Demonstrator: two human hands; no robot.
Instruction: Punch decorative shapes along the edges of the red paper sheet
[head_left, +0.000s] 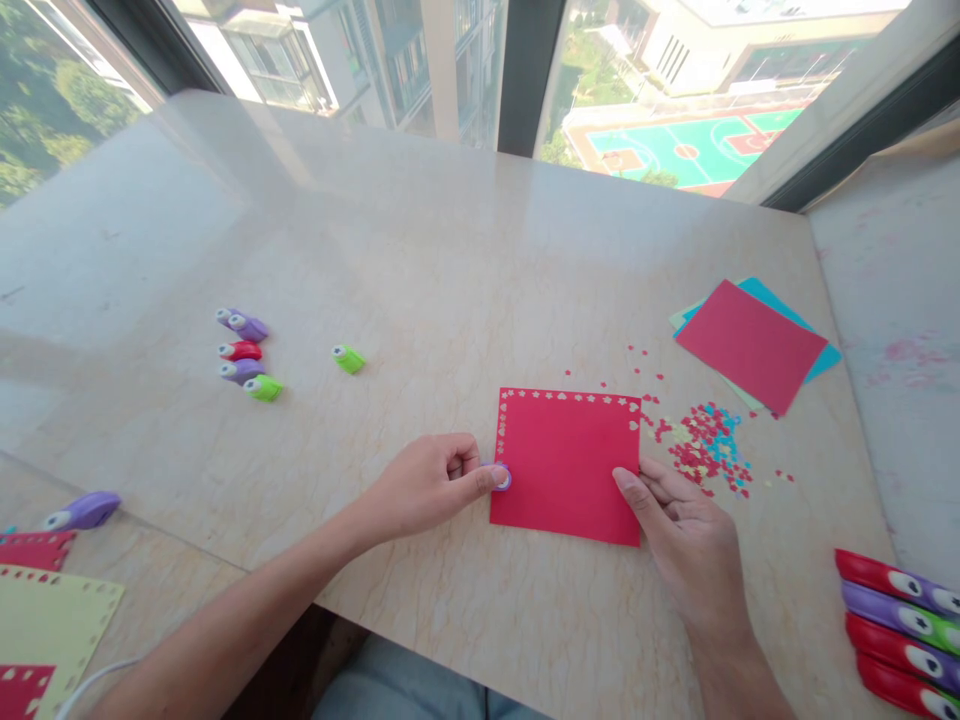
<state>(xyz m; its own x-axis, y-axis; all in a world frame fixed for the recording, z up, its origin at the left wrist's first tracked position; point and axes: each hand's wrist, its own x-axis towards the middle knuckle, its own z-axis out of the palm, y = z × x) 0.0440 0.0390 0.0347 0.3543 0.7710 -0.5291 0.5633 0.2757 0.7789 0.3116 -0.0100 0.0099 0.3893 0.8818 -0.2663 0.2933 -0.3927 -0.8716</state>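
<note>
Left hand (435,487) pinches a purple punch (501,479), thumb on top, at the left edge of a red card (566,475), which lies between the hands, its right edge pinched in the right hand (690,535). Confetti (709,445) is scattered just past the right fingers and up around the card's corner. Farther off are a green punch (349,359) and a cluster of punches (241,351) to the left, stacked sheets (752,345) to the right, then the window (529,85).

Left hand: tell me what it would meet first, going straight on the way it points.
Past the purple punch that it holds, the left hand would first meet the red card; whether it would pass over or under is unclear.
</note>
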